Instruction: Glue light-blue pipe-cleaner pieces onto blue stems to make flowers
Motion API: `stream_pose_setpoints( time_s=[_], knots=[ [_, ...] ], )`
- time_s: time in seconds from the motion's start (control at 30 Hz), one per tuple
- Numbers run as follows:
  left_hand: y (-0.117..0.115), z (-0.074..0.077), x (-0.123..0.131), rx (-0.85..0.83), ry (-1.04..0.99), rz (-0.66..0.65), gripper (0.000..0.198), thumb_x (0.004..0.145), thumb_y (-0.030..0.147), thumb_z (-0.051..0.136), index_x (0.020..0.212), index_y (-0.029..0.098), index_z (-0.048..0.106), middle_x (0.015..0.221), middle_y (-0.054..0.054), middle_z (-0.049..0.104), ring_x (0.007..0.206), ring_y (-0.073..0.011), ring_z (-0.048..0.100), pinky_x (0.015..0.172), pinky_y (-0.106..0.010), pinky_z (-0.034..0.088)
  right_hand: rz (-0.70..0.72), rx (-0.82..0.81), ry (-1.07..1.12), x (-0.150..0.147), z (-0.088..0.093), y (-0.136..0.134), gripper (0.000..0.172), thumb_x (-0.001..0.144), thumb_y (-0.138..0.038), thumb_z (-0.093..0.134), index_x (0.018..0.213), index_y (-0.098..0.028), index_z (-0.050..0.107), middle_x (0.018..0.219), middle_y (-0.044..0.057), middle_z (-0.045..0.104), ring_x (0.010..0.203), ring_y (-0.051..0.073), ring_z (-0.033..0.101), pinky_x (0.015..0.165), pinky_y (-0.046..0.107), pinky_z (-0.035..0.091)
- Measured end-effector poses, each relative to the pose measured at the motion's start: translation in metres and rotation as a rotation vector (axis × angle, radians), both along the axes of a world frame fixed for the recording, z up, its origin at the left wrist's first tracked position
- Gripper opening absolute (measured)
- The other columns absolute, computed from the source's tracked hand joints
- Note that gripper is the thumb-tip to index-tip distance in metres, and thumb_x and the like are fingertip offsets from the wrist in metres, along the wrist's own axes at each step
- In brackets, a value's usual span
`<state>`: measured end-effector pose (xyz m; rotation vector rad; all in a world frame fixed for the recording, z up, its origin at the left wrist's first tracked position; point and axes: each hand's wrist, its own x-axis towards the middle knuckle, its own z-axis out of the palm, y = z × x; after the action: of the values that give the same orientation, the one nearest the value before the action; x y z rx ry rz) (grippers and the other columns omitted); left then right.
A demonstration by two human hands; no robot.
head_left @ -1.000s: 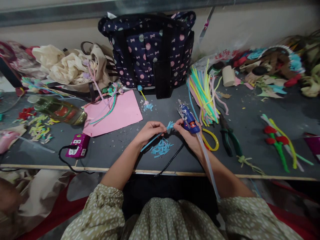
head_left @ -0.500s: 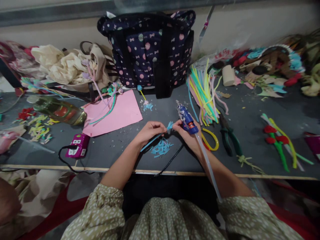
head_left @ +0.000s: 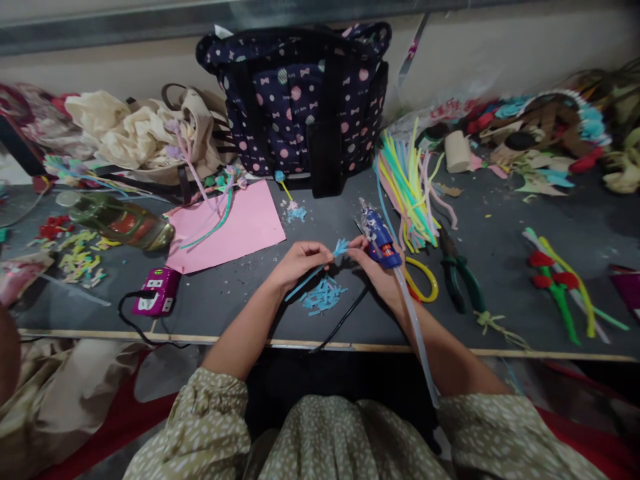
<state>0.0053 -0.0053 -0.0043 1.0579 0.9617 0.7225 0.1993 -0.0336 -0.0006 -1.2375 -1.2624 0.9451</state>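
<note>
My left hand [head_left: 309, 259] pinches a blue pipe cleaner [head_left: 304, 283] whose upper end carries a tuft of short blue pieces [head_left: 341, 248]. Closed around a blue hot glue gun [head_left: 379, 235] is my right hand [head_left: 379, 269]; its thumb and a fingertip meet at the right side of the tuft. The gun's nozzle points up and away, crusted with dried glue, and a long clear glue stick [head_left: 416, 327] trails from its back. Below the hands lies a pile of cut blue pieces [head_left: 324, 295]. The gun's handle is hidden by my palm.
Pliers [head_left: 461, 273] and a bundle of colored pipe cleaners [head_left: 409, 193] lie to the right. Behind stand a patterned bag [head_left: 295, 100] and a black phone [head_left: 325, 157]. Leftward are pink paper [head_left: 250, 223], a purple power socket [head_left: 157, 290] and a bottle [head_left: 120, 220].
My right hand and the glue gun have shifted slightly right. The blue tuft looks more spread out and stretched between my hands. At the far left, another person's arm has moved.
</note>
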Motion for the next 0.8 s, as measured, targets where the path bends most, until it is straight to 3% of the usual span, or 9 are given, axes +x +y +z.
stream_pose_setpoints(
  time_s=[0.23,0.4,0.8],
  knots=[
    [0.0029,-0.0011,-0.0015,-0.008,-0.039,0.118,0.028,0.069,0.040,0.081,0.076,0.015,0.072,0.069,-0.003,0.069,0.061,-0.0102,0.059,0.063,-0.024,0.043,-0.045,-0.027,0.113,-0.0012,0.0025,-0.0003,0.023,0.076,-0.040,0.076,0.083,-0.024,0.061,0.087,0.001,0.064,0.070,0.014,0.059,0.067,0.031,0.051],
    [0.0033,0.0024,-0.0018,-0.094,-0.085,0.172,0.029,0.068,0.041,0.081,0.075,0.015,0.071,0.065,-0.001,0.067,0.053,-0.0079,0.054,0.055,-0.021,0.040,-0.041,-0.031,0.107,-0.0024,0.0050,-0.0007,0.022,0.076,-0.039,0.076,0.081,-0.023,0.061,0.084,0.001,0.064,0.070,0.015,0.059,0.067,0.031,0.051],
    [0.0002,0.0009,0.0019,-0.026,-0.002,0.093,0.013,0.071,0.028,0.072,0.070,0.015,0.069,0.061,0.001,0.063,0.054,-0.0078,0.052,0.057,-0.022,0.038,0.004,0.056,-0.023,-0.0005,-0.0047,-0.0010,0.018,0.078,-0.036,0.074,0.087,-0.025,0.062,0.085,-0.001,0.065,0.070,0.015,0.057,0.071,0.032,0.050]
  ],
)
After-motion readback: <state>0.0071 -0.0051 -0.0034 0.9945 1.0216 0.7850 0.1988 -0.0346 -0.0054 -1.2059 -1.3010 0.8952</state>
